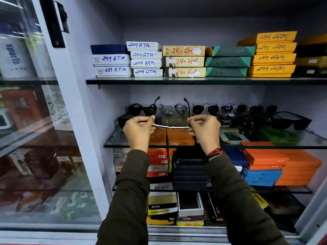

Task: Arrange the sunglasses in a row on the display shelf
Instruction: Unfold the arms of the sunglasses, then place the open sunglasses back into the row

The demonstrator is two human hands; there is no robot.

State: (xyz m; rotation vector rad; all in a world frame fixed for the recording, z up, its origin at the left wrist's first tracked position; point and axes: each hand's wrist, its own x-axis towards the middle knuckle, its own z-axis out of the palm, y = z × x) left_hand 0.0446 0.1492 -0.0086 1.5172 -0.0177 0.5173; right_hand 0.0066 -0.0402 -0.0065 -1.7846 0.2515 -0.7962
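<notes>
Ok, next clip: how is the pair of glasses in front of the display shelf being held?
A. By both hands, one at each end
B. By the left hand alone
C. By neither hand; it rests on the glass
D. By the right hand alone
A: the left hand and right hand each pinch one end of the held glasses, raised above the glass shelf.

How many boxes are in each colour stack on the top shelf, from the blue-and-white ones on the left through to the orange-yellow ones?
Blue-and-white stack: 3
White stack: 4
Tan stack: 3
Green stack: 3
Orange-yellow stack: 4
Total: 17
The dark boxes at the far right are cut off and not counted.
</notes>
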